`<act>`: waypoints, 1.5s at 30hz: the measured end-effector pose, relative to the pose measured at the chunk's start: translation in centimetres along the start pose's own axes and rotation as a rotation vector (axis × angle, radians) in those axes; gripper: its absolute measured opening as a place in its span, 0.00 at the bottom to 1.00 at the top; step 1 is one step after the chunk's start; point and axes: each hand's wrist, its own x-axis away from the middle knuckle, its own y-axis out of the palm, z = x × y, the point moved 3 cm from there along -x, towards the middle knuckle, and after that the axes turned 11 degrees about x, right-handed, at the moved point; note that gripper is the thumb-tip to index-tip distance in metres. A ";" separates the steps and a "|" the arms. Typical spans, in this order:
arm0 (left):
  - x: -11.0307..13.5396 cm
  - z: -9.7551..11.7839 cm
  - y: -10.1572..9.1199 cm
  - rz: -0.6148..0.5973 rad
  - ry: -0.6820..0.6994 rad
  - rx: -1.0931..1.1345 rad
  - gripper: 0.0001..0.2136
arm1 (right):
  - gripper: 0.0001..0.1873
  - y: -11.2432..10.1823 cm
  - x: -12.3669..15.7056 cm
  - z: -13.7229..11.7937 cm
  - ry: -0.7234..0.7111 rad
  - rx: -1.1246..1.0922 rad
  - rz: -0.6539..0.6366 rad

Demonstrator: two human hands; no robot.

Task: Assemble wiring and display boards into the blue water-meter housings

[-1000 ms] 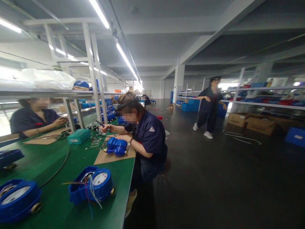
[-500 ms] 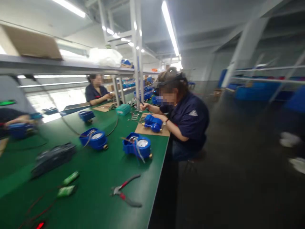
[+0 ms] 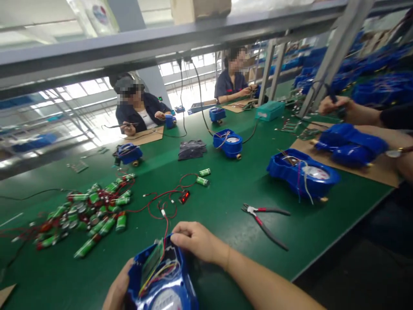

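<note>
A blue water meter [image 3: 189, 282] lies at the bottom middle, its open housing showing a green circuit board [image 3: 152, 261], a bundle of thin coloured wires [image 3: 161, 275] and a round white dial [image 3: 167, 300]. My left hand [image 3: 118, 286] is wrapped along the meter's left side; its fingertips are partly hidden. My right hand [image 3: 201, 244] grips the far right corner of the housing, thumb on the rim and fingers curled. A red wire with a white connector [image 3: 163, 212] runs from the housing toward a small red-lit display [image 3: 184, 197].
Black-and-red cutting pliers [image 3: 263, 215] lie open to the right. A heap of green batteries [image 3: 93, 211] covers the left. More blue meters [image 3: 303, 174] stand across the green table [image 3: 222, 224]. Co-workers sit opposite and a co-worker's hand [image 3: 335, 105] holds a tool at right. A shelf [image 3: 155, 38] crosses overhead.
My view has swung left and down from the aisle and the co-worker at right. Both my hands, the meter in them and the battery heap are now in view.
</note>
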 end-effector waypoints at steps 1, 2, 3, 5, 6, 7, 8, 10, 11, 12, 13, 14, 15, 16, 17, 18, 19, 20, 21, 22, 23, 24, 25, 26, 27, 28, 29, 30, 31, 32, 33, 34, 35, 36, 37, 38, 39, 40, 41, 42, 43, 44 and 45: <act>0.3 -0.1 0.4 -0.023 -0.013 0.024 0.25 | 0.18 0.0 -0.1 0.0 0.001 0.001 -0.004; 0.8 -0.1 0.8 -0.043 -0.014 0.042 0.27 | 0.18 0.0 -0.2 0.1 0.003 0.006 -0.004; 1.2 0.0 1.3 -0.059 -0.006 0.052 0.28 | 0.18 0.0 -0.2 0.1 0.002 0.013 -0.006; 2.1 0.2 2.2 -0.065 0.007 0.042 0.29 | 0.18 -0.1 -0.2 0.0 -0.001 0.024 -0.012; 2.4 0.3 2.5 -0.066 0.008 0.031 0.30 | 0.18 -0.1 -0.2 0.0 -0.005 0.023 -0.015; 2.7 0.4 2.7 -0.073 0.005 0.022 0.30 | 0.18 -0.2 -0.1 -0.1 -0.007 0.019 -0.018; 2.8 0.5 2.9 -0.083 0.001 0.014 0.30 | 0.18 -0.2 -0.1 -0.2 -0.008 0.014 -0.020; 2.8 0.6 3.1 -0.099 -0.004 -0.001 0.29 | 0.18 -0.2 0.0 -0.3 -0.005 0.009 -0.022; 2.7 0.6 3.0 -0.101 -0.006 -0.006 0.28 | 0.18 -0.2 0.0 -0.3 -0.002 0.008 -0.022; 2.6 0.6 3.0 -0.100 -0.008 -0.006 0.28 | 0.18 -0.2 0.0 -0.3 0.001 0.008 -0.024; 2.5 0.6 2.9 -0.098 -0.009 -0.002 0.27 | 0.18 -0.1 -0.1 -0.2 0.004 0.006 -0.025; 2.4 0.5 2.9 -0.097 -0.011 0.005 0.27 | 0.18 -0.1 -0.1 -0.2 0.005 0.004 -0.026; 2.3 0.5 2.8 -0.098 -0.012 0.013 0.27 | 0.18 -0.1 -0.1 -0.2 0.003 0.003 -0.025; 2.2 0.5 2.7 -0.102 -0.012 0.020 0.27 | 0.18 -0.1 -0.1 -0.1 0.001 0.004 -0.024; 2.1 0.4 2.7 -0.109 -0.016 0.024 0.28 | 0.18 -0.1 -0.1 -0.1 -0.001 0.005 -0.023; 2.1 0.4 2.6 -0.115 -0.023 0.023 0.28 | 0.18 -0.1 -0.1 -0.2 -0.003 0.007 -0.021; 2.1 0.4 2.6 -0.120 -0.028 0.022 0.29 | 0.18 -0.2 -0.1 -0.2 -0.004 0.008 -0.020; 2.1 0.4 2.6 -0.124 -0.030 0.022 0.29 | 0.18 -0.2 -0.1 -0.3 -0.003 0.006 -0.020; 2.2 0.4 2.6 -0.126 -0.029 0.024 0.29 | 0.18 -0.2 -0.1 -0.3 -0.002 0.003 -0.021; 2.3 0.4 2.7 -0.126 -0.024 0.025 0.28 | 0.17 -0.2 -0.1 -0.4 -0.001 0.000 -0.024; 2.4 0.4 2.7 -0.125 -0.018 0.025 0.26 | 0.17 -0.2 0.0 -0.5 -0.001 -0.003 -0.026; 2.5 0.5 2.7 -0.125 -0.014 0.027 0.25 | 0.17 -0.3 0.0 -0.6 -0.003 -0.002 -0.028; 2.5 0.5 2.8 -0.125 -0.016 0.029 0.25 | 0.17 -0.3 0.0 -0.6 -0.005 0.000 -0.028; 2.5 0.5 2.8 -0.123 -0.021 0.030 0.24 | 0.17 -0.3 0.0 -0.6 -0.007 0.004 -0.026; 2.5 0.5 2.7 -0.118 -0.026 0.034 0.24 | 0.17 -0.3 0.1 -0.7 -0.008 0.008 -0.025; 2.5 0.5 2.7 -0.116 -0.028 0.040 0.24 | 0.17 -0.3 0.1 -0.6 -0.008 0.011 -0.023; 2.4 0.5 2.6 -0.119 -0.032 0.046 0.24 | 0.17 -0.3 0.1 -0.6 -0.008 0.012 -0.023; 2.3 0.5 2.6 -0.126 -0.034 0.052 0.25 | 0.17 -0.3 0.1 -0.6 -0.008 0.013 -0.022; 2.3 0.4 2.6 -0.134 -0.034 0.056 0.25 | 0.17 -0.3 0.0 -0.5 -0.007 0.012 -0.022; 2.3 0.4 2.6 -0.136 -0.033 0.055 0.26 | 0.17 -0.3 0.0 -0.5 -0.008 0.012 -0.023; 2.3 0.4 2.6 -0.131 -0.031 0.050 0.26 | 0.17 -0.2 0.0 -0.4 -0.010 0.011 -0.023; 2.4 0.4 2.6 -0.119 -0.026 0.042 0.27 | 0.17 -0.2 0.0 -0.4 -0.011 0.009 -0.023; 2.4 0.4 2.6 -0.106 -0.016 0.034 0.27 | 0.17 -0.2 0.0 -0.3 -0.012 0.007 -0.024; 2.5 0.4 2.7 -0.096 -0.006 0.027 0.27 | 0.17 -0.1 -0.1 -0.3 -0.013 0.005 -0.026; 2.6 0.4 2.7 -0.090 -0.001 0.021 0.27 | 0.17 -0.1 -0.1 -0.2 -0.013 0.003 -0.028; 2.6 0.4 2.8 -0.092 0.004 0.020 0.27 | 0.17 -0.1 -0.1 -0.2 -0.011 0.000 -0.029; 2.7 0.4 2.9 -0.097 0.002 0.024 0.27 | 0.17 -0.1 -0.1 -0.2 -0.008 -0.004 -0.031; 2.7 0.4 2.9 -0.103 -0.004 0.029 0.26 | 0.17 -0.1 -0.1 -0.2 -0.006 -0.008 -0.034; 2.7 0.4 3.0 -0.107 -0.013 0.035 0.26 | 0.17 -0.1 -0.1 -0.2 -0.005 -0.010 -0.035; 2.7 0.4 3.0 -0.108 -0.019 0.039 0.26 | 0.17 -0.1 -0.1 -0.2 -0.003 -0.011 -0.036; 2.6 0.4 3.0 -0.108 -0.022 0.044 0.26 | 0.18 -0.1 0.0 -0.2 0.000 -0.011 -0.038; 2.6 0.4 3.0 -0.105 -0.022 0.048 0.26 | 0.18 -0.1 0.0 -0.1 0.002 -0.009 -0.039; 2.6 0.4 3.0 -0.101 -0.020 0.051 0.26 | 0.18 -0.1 0.0 -0.1 0.004 -0.007 -0.039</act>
